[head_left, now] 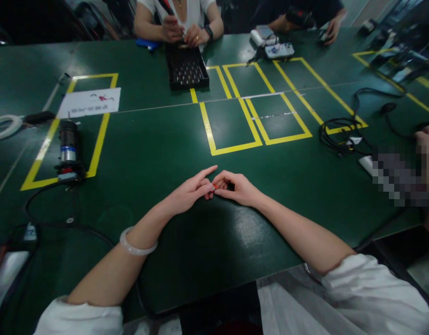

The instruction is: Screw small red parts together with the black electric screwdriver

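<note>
Just above the green table (pixel 158 139), my left hand (pixel 193 190) and my right hand (pixel 238 187) meet near the middle of the view. Between their fingertips sits a small red piece (pixel 214 188), mostly covered, so its kind cannot be made out. My left thumb presses against it, while the left index finger points outward. The right thumb and index finger pinch it from the other side. A pale bangle (pixel 137 243) circles my left wrist.
Across the table, a person handles something over a black tray (pixel 189 83) of small parts. A black cylindrical device (pixel 68 149) stands at left near a paper sheet (pixel 90 102). Coiled black cable (pixel 339 135) lies at right. A phone (pixel 280 50) lies at the back.
</note>
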Action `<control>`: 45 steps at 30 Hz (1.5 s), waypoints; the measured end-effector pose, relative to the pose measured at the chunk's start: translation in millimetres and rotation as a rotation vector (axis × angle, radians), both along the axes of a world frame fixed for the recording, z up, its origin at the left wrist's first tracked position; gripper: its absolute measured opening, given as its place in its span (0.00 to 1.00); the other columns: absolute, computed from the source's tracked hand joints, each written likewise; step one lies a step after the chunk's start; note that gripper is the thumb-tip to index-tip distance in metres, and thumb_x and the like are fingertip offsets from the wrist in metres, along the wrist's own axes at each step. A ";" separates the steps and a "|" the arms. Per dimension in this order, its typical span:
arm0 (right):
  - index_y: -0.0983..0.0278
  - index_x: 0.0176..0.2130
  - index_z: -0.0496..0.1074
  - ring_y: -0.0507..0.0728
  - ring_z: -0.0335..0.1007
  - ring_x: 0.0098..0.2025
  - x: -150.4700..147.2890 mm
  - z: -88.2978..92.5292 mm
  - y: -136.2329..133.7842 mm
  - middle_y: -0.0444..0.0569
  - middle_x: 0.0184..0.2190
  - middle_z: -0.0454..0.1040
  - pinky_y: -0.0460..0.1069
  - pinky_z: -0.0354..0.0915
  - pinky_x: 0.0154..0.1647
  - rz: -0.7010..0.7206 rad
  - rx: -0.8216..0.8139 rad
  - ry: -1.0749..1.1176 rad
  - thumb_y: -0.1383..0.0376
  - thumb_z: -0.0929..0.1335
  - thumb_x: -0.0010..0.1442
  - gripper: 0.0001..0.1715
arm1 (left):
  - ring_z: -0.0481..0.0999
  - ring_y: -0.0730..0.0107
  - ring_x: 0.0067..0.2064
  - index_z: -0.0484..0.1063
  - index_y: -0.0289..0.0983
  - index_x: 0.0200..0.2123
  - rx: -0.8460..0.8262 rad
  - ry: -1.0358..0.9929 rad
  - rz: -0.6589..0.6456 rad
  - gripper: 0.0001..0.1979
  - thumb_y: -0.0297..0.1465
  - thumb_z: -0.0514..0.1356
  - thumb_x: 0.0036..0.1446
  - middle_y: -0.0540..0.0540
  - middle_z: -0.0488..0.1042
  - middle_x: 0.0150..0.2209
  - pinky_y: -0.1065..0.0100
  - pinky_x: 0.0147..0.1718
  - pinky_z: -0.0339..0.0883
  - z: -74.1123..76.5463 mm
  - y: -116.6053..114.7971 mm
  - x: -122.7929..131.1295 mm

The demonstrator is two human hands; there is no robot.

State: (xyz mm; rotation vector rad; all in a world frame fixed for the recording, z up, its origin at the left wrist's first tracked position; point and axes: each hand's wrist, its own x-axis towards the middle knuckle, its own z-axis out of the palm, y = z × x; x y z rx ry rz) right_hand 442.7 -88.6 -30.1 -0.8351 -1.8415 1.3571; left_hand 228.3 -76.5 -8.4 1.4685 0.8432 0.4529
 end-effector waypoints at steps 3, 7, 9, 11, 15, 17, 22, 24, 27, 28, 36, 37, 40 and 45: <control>0.64 0.41 0.69 0.51 0.72 0.33 -0.8 0.2 -0.1 0.45 0.33 0.77 0.47 0.67 0.36 -0.058 0.032 -0.003 0.65 0.71 0.60 0.09 | 0.72 0.70 0.35 0.54 0.34 0.68 0.005 -0.012 0.059 0.31 0.39 0.54 0.66 0.49 0.71 0.33 0.67 0.39 0.66 0.4 0.8 0.0; 0.63 0.41 0.69 0.51 0.71 0.33 -0.5 -1.6 0.3 0.45 0.33 0.76 0.47 0.67 0.35 -0.112 0.038 -0.019 0.64 0.71 0.60 0.10 | 0.74 0.68 0.37 0.67 0.33 0.55 -0.011 -0.032 0.102 0.20 0.40 0.54 0.67 0.45 0.74 0.35 0.65 0.40 0.68 0.6 3.5 -0.3; 0.63 0.41 0.70 0.51 0.71 0.33 -0.2 -2.4 0.4 0.45 0.32 0.76 0.47 0.67 0.34 -0.145 0.042 -0.026 0.63 0.71 0.60 0.10 | 0.75 0.67 0.37 0.69 0.33 0.47 -0.024 -0.044 0.101 0.17 0.40 0.54 0.66 0.44 0.75 0.35 0.64 0.40 0.69 -0.5 4.7 -0.7; 0.63 0.41 0.70 0.51 0.70 0.32 -0.2 -2.7 0.5 0.44 0.32 0.75 0.47 0.67 0.33 -0.171 0.045 -0.031 0.63 0.71 0.60 0.10 | 0.76 0.67 0.38 0.70 0.33 0.43 -0.030 -0.050 0.094 0.16 0.41 0.56 0.65 0.44 0.75 0.35 0.64 0.40 0.69 -1.5 5.4 -1.0; 0.63 0.41 0.70 0.51 0.70 0.31 -0.3 -2.7 1.1 0.44 0.31 0.75 0.47 0.66 0.33 -0.169 0.057 -0.034 0.63 0.71 0.60 0.10 | 0.75 0.67 0.39 0.70 0.33 0.43 -0.036 -0.045 0.077 0.14 0.39 0.59 0.63 0.44 0.75 0.36 0.64 0.41 0.69 -3.0 5.7 -1.1; 0.63 0.41 0.70 0.51 0.70 0.31 -0.3 -2.7 1.3 0.44 0.31 0.75 0.47 0.66 0.33 -0.163 0.062 -0.044 0.63 0.71 0.60 0.10 | 0.75 0.68 0.39 0.70 0.33 0.43 -0.040 -0.039 0.076 0.14 0.39 0.61 0.62 0.44 0.75 0.37 0.64 0.42 0.69 -4.2 5.4 -1.0; 0.63 0.42 0.69 0.51 0.72 0.31 -0.1 -1.8 1.0 0.44 0.31 0.76 0.46 0.66 0.33 -0.148 0.029 -0.047 0.62 0.71 0.61 0.11 | 0.75 0.68 0.40 0.69 0.34 0.42 -0.053 -0.041 0.098 0.15 0.38 0.63 0.59 0.44 0.76 0.38 0.64 0.43 0.69 -6.9 3.7 0.3; 0.63 0.42 0.69 0.51 0.72 0.32 -0.1 -1.0 1.0 0.44 0.32 0.77 0.46 0.66 0.33 -0.141 -0.003 -0.029 0.60 0.70 0.63 0.10 | 0.75 0.68 0.40 0.68 0.35 0.42 -0.048 -0.032 0.108 0.15 0.37 0.65 0.58 0.44 0.75 0.38 0.64 0.42 0.68 -6.7 3.0 0.9; 0.63 0.40 0.70 0.51 0.70 0.31 0.0 0.0 1.1 0.44 0.31 0.76 0.46 0.66 0.33 -0.153 -0.009 -0.034 0.59 0.69 0.64 0.09 | 0.74 0.70 0.38 0.68 0.35 0.42 -0.021 -0.016 0.113 0.15 0.37 0.65 0.57 0.46 0.74 0.37 0.66 0.40 0.67 -5.3 2.3 1.3; 0.62 0.39 0.70 0.51 0.70 0.31 0.1 0.2 1.2 0.43 0.30 0.75 0.46 0.66 0.33 -0.157 0.005 -0.042 0.60 0.69 0.64 0.08 | 0.73 0.71 0.37 0.69 0.35 0.42 -0.012 -0.016 0.114 0.15 0.37 0.66 0.56 0.46 0.73 0.36 0.67 0.39 0.67 -4.8 2.3 1.3; 0.62 0.39 0.72 0.51 0.68 0.31 0.8 -0.9 2.3 0.44 0.32 0.72 0.47 0.65 0.32 -0.134 0.100 -0.047 0.62 0.70 0.62 0.06 | 0.73 0.70 0.37 0.68 0.34 0.41 0.012 -0.016 0.146 0.14 0.37 0.65 0.57 0.47 0.72 0.36 0.66 0.40 0.66 -4.0 4.2 1.7; 0.62 0.39 0.72 0.51 0.68 0.31 0.6 -1.1 2.4 0.44 0.32 0.72 0.47 0.65 0.32 -0.137 0.099 -0.049 0.62 0.70 0.62 0.06 | 0.73 0.70 0.38 0.68 0.34 0.41 0.012 -0.019 0.146 0.14 0.36 0.65 0.57 0.46 0.72 0.36 0.66 0.40 0.67 -4.5 4.3 1.7; 0.63 0.40 0.71 0.51 0.69 0.32 0.0 -1.7 2.8 0.44 0.33 0.74 0.47 0.66 0.34 -0.160 0.090 -0.047 0.63 0.71 0.61 0.07 | 0.74 0.70 0.39 0.68 0.34 0.41 0.018 -0.037 0.138 0.14 0.35 0.66 0.56 0.46 0.73 0.37 0.66 0.41 0.67 -6.5 4.1 1.0; 0.63 0.44 0.71 0.53 0.73 0.37 0.0 -4.4 4.2 0.46 0.37 0.77 0.49 0.70 0.42 -0.185 0.110 -0.059 0.65 0.72 0.59 0.12 | 0.74 0.70 0.41 0.68 0.34 0.42 0.048 -0.047 0.147 0.14 0.34 0.66 0.56 0.46 0.73 0.39 0.66 0.42 0.67 -10.7 4.4 -0.4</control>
